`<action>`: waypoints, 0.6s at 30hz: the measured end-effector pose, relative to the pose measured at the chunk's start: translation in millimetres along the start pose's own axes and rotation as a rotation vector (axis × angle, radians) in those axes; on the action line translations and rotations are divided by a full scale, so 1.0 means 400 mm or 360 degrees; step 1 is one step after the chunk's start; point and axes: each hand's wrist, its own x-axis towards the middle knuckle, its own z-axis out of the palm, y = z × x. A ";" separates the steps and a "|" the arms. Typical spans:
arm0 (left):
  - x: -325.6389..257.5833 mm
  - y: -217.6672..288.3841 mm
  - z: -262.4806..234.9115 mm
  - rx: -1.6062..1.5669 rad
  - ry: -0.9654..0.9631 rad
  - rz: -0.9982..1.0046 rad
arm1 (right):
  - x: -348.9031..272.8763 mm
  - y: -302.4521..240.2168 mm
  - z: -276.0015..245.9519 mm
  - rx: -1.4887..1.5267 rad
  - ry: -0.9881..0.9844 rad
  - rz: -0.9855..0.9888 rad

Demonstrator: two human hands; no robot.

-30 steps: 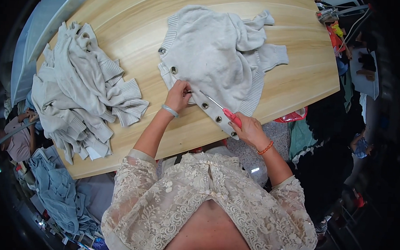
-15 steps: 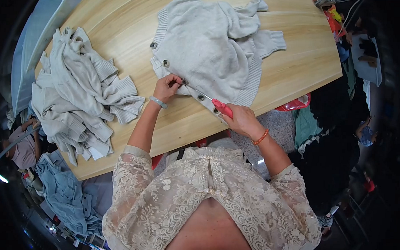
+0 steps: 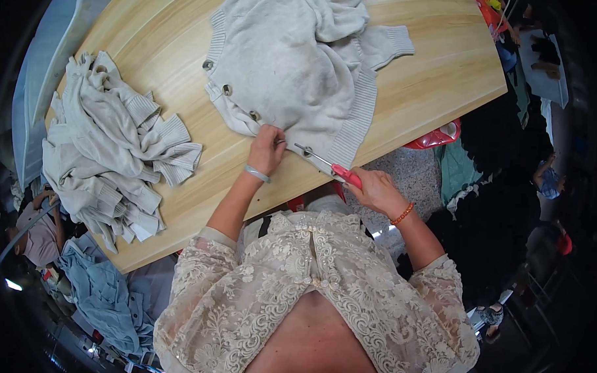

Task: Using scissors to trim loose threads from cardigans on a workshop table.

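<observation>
A light grey-beige knit cardigan (image 3: pixel 283 61) lies spread on the table, with dark round buttons (image 3: pixel 227 90) along its near edge. My left hand (image 3: pixel 267 149) is closed at that edge, thumb and fingers pinching the knit between two visible buttons. What exactly sits under the fingertips is hidden. My right hand (image 3: pixel 378 191) grips the red handle of a tool with a thin metal shaft (image 3: pixel 324 162). Its tip points left, near a button (image 3: pixel 307 151) and a short gap from my left fingertips.
A heap of similar knit garments (image 3: pixel 109 153) lies at the left of the wooden table (image 3: pixel 447 67). Blue-grey clothing (image 3: pixel 104 298) hangs beyond the table's lower left. On the right are a red shiny bag (image 3: pixel 438 135), green cloth (image 3: pixel 458 179) and a large dark heap (image 3: pixel 495 213).
My left hand has moved along the button edge to the right, uncovering the button it was at. The tool's tip has drawn away from my left fingertips. The view has shifted slightly.
</observation>
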 end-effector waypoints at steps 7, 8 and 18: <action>0.005 -0.038 -0.057 -0.0375 -0.0246 -0.0193 | 0.019 -0.020 0.013 0.0071 -0.0042 -0.0082; 0.002 -0.051 -0.059 -0.0514 -0.0245 -0.0203 | 0.025 -0.021 0.015 0.0076 -0.0042 -0.0087; 0.032 0.048 -0.069 0.0752 0.0596 0.0417 | -0.013 0.035 0.017 0.0110 0.0158 -0.0083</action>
